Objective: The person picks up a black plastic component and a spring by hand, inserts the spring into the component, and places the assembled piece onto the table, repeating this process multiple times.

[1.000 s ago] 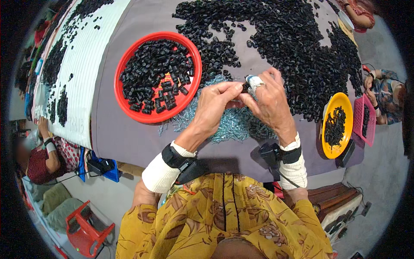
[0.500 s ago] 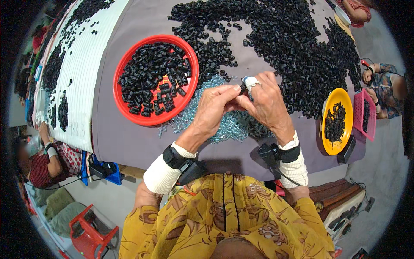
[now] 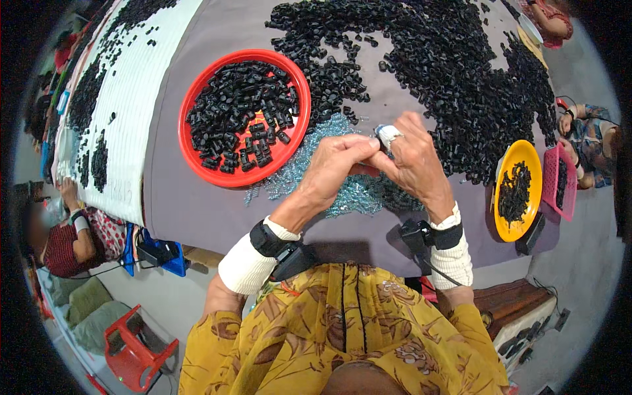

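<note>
The left hand [image 3: 326, 168] and the right hand [image 3: 418, 161] are held together above the tabletop [image 3: 178, 204], the fingertips being brought to one point between them. On the left hand, the fingers [image 3: 352, 141] are bent inward, with thumb and forefinger closed in a pinch against the right thumb. On the right hand, the forefinger is curled over the meeting point and is covered by a white wrap [image 3: 387, 135]; the other fingers are folded, with little gap seen among them. Whether a part is gripped cannot be told, as the pinch point is covered by the fingers themselves.

Directly below both hands, a pile of pale blue coils [image 3: 355, 201] is spread on the tabletop, partly hidden by the wrists. To the left, a red tray [image 3: 227, 180] is filled with black caps [image 3: 230, 99], a bare patch of its floor being exposed near the centre. Beyond the hands and to the right, a broad heap of black pieces [image 3: 454, 99] is scattered. Near the right edge of the tabletop, slim black parts [image 3: 515, 191] are contained in a yellow tray [image 3: 513, 233], with a pink basket [image 3: 569, 197] placed just beside it.
</note>
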Tool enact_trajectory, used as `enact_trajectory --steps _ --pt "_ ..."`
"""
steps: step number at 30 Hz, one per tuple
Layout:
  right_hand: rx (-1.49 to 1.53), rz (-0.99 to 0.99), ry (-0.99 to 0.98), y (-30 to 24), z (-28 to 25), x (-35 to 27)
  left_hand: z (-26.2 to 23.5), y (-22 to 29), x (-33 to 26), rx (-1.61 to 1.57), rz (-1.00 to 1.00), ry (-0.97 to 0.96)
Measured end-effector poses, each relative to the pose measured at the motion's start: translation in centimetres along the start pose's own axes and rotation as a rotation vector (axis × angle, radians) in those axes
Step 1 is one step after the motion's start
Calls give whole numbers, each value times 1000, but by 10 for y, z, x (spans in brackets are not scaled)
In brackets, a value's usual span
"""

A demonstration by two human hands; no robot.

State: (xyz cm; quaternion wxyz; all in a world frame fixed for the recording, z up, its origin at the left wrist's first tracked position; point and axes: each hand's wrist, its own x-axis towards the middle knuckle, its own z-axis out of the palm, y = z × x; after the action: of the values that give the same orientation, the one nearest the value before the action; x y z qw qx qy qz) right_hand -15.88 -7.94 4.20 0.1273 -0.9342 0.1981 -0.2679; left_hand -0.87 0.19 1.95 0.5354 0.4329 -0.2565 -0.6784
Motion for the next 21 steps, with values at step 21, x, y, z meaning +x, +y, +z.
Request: enact_trajectory --steps 21 --pt "-150 337 -38 69 -11 -18 -43 19 -17 -156 267 311"
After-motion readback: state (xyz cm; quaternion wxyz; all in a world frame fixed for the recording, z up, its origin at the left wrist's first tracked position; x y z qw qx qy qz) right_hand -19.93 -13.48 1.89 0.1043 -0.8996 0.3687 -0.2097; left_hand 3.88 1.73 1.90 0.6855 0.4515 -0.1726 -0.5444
